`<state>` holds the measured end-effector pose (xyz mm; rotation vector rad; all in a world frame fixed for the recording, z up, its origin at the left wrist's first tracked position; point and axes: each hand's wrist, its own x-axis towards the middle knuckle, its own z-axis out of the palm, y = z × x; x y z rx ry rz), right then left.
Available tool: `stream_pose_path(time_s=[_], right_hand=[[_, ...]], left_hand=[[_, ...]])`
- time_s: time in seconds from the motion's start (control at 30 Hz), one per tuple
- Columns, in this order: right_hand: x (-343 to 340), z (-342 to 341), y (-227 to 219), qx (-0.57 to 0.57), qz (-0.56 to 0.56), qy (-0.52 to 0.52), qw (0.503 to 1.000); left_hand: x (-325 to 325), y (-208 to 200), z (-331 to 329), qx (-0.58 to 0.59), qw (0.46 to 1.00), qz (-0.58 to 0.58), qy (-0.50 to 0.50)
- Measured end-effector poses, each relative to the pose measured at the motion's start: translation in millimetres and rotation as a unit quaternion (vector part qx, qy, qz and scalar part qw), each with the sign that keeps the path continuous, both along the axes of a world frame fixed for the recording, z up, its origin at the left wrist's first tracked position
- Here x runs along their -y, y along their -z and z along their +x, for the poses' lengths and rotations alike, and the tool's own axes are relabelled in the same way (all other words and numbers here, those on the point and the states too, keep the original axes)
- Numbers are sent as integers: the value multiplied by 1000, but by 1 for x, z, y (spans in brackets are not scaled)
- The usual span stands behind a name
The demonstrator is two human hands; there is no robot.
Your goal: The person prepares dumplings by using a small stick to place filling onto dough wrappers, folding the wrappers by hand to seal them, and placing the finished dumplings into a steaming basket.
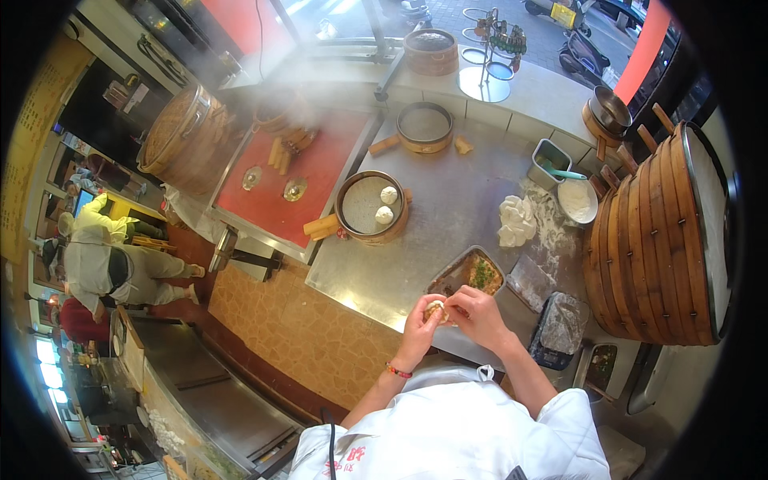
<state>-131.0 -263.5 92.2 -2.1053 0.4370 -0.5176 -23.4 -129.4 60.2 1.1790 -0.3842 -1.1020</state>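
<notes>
My left hand cups a small filled bun of pale dough, its top showing some filling. The fingertips of my right hand pinch the bun's edge from the other side. Just beyond both hands, a metal tray holds meat filling with chopped greens on top. Farther off to the left, two white buns sit on the liner of a round bamboo steamer with wooden handles. A lump of white dough lies on floured steel to the right.
Tall stacked steamers stand close on my right, by a flour bowl and a floured scale. Another steamer rests at the back of the counter. Steam rises over a red steaming station. People stand at far left.
</notes>
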Motion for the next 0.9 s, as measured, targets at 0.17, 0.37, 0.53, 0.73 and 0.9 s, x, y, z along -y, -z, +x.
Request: stream_pose_path(time_s=[0.17, 0.37, 0.53, 0.73, 0.9], right_hand=[[8, 7, -9, 26, 45, -29, 998], [14, -3, 5, 0, 12, -56, 998], [15, -1, -10, 34, 23, -89, 995], [20, -8, 4, -9, 42, -60, 997], [6, -10, 18, 38, 185, 35, 981]], left_hand=[[0, -2, 10, 27, 998, -21, 56], [0, -6, 17, 63, 992, 8, 113], [0, -11, 21, 55, 987, 8, 151], [4, -10, 19, -67, 991, -16, 113], [3, 7, 10, -243, 968, -65, 19]])
